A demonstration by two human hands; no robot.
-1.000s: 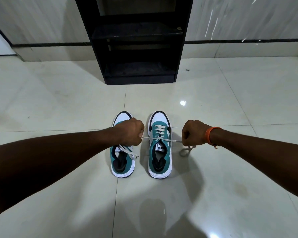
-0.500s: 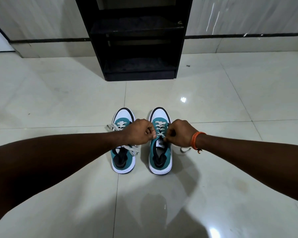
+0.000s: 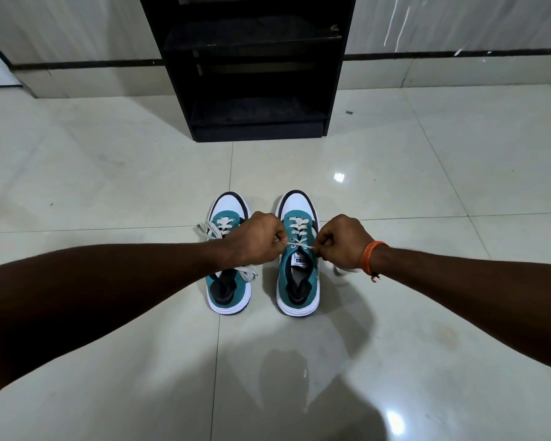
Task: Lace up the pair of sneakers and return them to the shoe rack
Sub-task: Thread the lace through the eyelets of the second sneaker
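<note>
Two teal-and-white sneakers (image 3: 264, 253), toes facing rack (image 3: 252, 68).

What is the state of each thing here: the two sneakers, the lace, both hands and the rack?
Right sneaker: upright on the floor, laced, not yet tied.
Lace: stretched between both hands.
Left sneaker: upright on the floor, lace ends loose.
Left hand: closed on one lace end.
Right hand: closed on the other end.
Shoe rack: visible shelves empty.
</note>
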